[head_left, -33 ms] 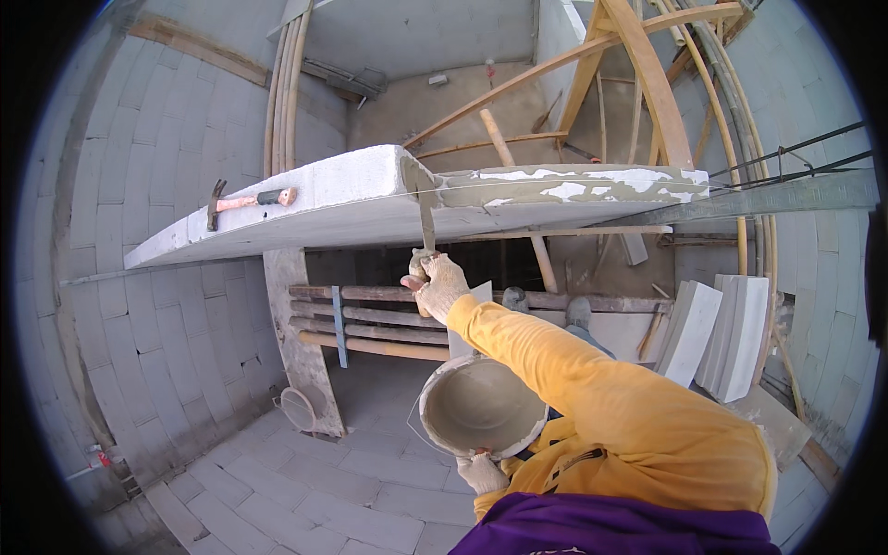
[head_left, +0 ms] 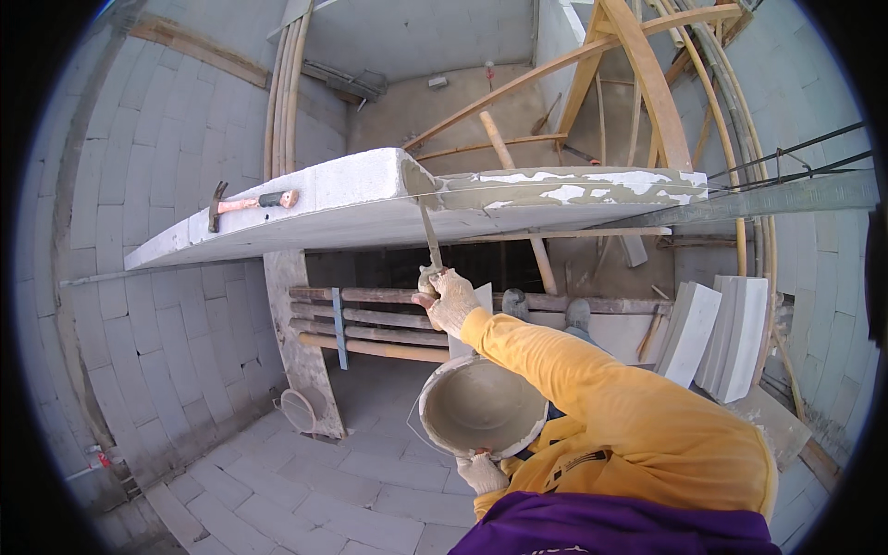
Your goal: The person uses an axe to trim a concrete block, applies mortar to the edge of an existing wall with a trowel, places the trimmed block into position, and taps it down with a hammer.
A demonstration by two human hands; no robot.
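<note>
The right hand (head_left: pixel 453 302), nearer the white block course (head_left: pixel 351 180), grips the trowel (head_left: pixel 432 239), blade pointing far and slightly left; the left hand (head_left: pixel 482 474) clasps the bucket's rim (head_left: pixel 423 410).

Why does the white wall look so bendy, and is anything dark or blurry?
In the head view, the wide fisheye lens curves straight edges, so the white wall seems bowed; in the head view, the gap below it sits in deep shadow; also in the head view, the trowel and right hand look fairly sharp.
</note>
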